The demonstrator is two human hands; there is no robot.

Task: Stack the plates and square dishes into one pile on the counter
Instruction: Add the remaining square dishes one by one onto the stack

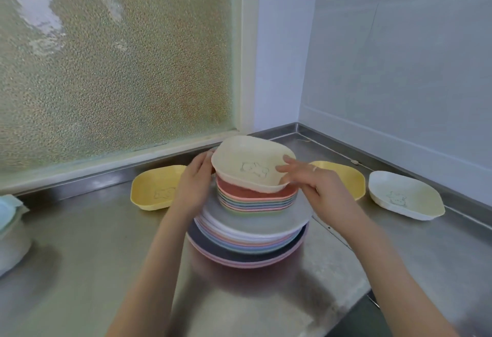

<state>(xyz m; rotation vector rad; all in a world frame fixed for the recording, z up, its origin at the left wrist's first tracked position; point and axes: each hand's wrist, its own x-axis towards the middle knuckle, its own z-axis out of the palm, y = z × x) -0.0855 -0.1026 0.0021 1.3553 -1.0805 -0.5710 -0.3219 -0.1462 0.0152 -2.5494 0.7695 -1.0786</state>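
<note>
Just then cream dish (253, 166) hung tilted between hands, over pile (250, 219); left hand (195, 185) and right hand (316, 187) gripped opposite rims.

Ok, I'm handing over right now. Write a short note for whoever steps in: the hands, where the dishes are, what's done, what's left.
Hands: left hand and right hand each grip a side of the cream square dish, tilted just over the pile.
Pile: round plates at the bottom, coloured square dishes on top, mid-counter.
Done: most pieces are stacked.
Left: seat the cream dish, then add the yellow dish on the left, the second yellow dish behind the right hand, and the white dish far right.
</note>
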